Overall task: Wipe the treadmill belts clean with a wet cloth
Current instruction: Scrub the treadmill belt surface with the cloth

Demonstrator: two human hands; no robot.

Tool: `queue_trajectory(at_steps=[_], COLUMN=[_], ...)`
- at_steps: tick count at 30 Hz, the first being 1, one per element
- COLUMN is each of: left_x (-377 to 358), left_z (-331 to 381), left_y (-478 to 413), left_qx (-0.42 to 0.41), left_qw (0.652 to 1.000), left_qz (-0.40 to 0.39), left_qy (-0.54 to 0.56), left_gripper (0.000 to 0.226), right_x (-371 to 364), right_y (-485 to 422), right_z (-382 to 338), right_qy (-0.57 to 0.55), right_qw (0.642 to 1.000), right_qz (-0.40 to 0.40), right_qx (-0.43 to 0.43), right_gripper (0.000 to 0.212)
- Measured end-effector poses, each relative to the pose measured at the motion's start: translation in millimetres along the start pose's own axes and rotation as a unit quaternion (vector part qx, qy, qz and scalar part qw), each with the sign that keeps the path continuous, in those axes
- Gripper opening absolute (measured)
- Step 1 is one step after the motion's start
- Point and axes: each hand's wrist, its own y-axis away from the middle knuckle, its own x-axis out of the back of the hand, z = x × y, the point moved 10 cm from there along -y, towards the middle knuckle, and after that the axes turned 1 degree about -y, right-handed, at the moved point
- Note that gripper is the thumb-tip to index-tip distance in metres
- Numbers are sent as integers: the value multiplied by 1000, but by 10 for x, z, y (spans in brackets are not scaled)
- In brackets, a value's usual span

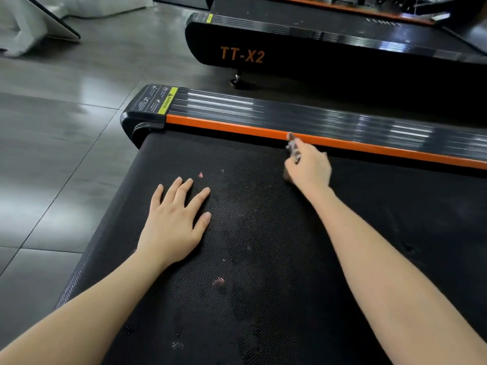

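Your left hand [174, 222] is flat on the black textured treadmill belt [263, 233], fingers spread. Your right hand [308, 167], farther out, grips a small blurry grey cloth scrap [292, 146] poking out toward the far orange side strip [237, 127].

Left hand [174, 222] on the belt [263, 233]; right hand [308, 167], with cloth [292, 147], by the rail [237, 127].

Belt [263, 233]: matt black, rough dotted texture, dull pale and reddish smudges
Side rail [290, 111]: black, ribbed, glossy
Orange strip [237, 127]: smooth, semi-gloss
End cap [142, 118]: smooth black plastic
Floor [52, 127]: grey tiles, polished, reflective
Cloth [292, 147]: grey, blurred, texture unreadable
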Motion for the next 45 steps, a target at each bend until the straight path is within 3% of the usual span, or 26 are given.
queue_trajectory(at_steps=[3, 8, 12, 14, 18, 21, 23, 27, 31, 37, 41, 45], left_x=[2, 15, 2, 0, 7, 13, -2, 116, 460, 504, 328, 352], left_z=[12, 10, 14, 13, 33, 29, 22, 42, -122, -540, -669, -634], left_y=[-8, -5, -4, 3, 0, -6, -11, 30, 472, 1678, 2075, 2107], left_qx=[3, 5, 11, 13, 11, 15, 18, 20, 71, 175, 229, 236], left_qw=[1000, 1000, 1000, 999, 1000, 999, 999, 998, 992, 984, 971, 969], left_qz=[3, -8, -28, -29, -29, -31, -39, -35, 43, -16, -70, -58], left_qy=[-6, -1, 5, 7, 5, 1, -5, 40, 90, 14, 22, 49], left_gripper=[61, 66, 63, 53, 51, 52, 52, 53, 51, 60, 60, 62], right_x=[-70, -404, -132, 120, 531, 574, 428, 217, 155, 229, 578, 820], right_y=[-2, 464, 951, 1495, 2790, 2894, 2519, 1911, 1926, 1946, 2754, 3800], right_z=[-38, -1132, -975, -897, -871, -928, -985, -915, -910, -930, -1237, -1331], right_qy=[7, -71, -72, -86, -108, -106, -80, -51, -44, -46, -94, -126], right_qw=[998, 989, 979, 973, 948, 928, 941, 982, 981, 989, 972, 926], right_qz=[13, -34, -48, -36, -97, -118, -99, -37, -48, -65, -58, -145], right_qx=[-58, 127, 187, 212, 283, 337, 313, 177, 183, 126, 209, 325], right_gripper=[29, 27, 33, 33, 33, 33, 34, 35, 46, 30, 21, 27])
